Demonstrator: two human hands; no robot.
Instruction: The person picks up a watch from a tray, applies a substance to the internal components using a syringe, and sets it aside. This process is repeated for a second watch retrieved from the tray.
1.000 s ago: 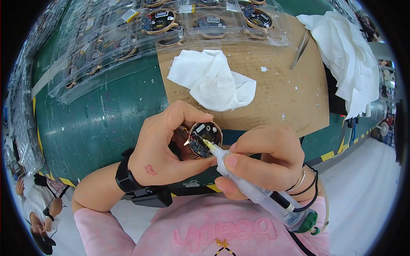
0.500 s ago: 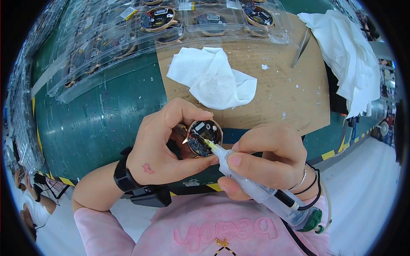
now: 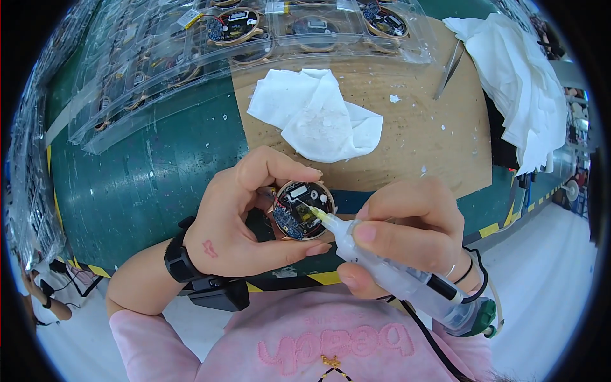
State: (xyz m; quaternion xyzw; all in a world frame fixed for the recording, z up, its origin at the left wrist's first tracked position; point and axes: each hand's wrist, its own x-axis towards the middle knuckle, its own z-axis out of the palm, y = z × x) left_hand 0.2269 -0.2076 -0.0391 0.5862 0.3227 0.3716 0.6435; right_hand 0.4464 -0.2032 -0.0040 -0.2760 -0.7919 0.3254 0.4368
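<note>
My left hand (image 3: 242,216) is closed on the rim of a round electronic module (image 3: 299,224), gold-edged with a dark circuit board facing up. Thumb and forefinger pinch it from the near and far sides; the other fingers are partly hidden behind it. A dispensing syringe (image 3: 407,286), translucent with a green end cap, is gripped in my right hand (image 3: 414,232). Its yellowish needle tip (image 3: 317,212) points into the module, over the board; whether it touches cannot be told. Red wires run at the module's left edge.
A folded white cloth (image 3: 318,118) lies on a brown cardboard sheet (image 3: 439,146). Tweezers (image 3: 450,69) rest at its right, near a pile of white cloths (image 3: 509,76). Clear plastic trays (image 3: 191,70) with several similar round modules stand at the back on the green table mat (image 3: 146,172).
The syringe and my right hand have shifted slightly right and down. The module has turned a little in my left hand, and the tip now points at a different part of the board.
</note>
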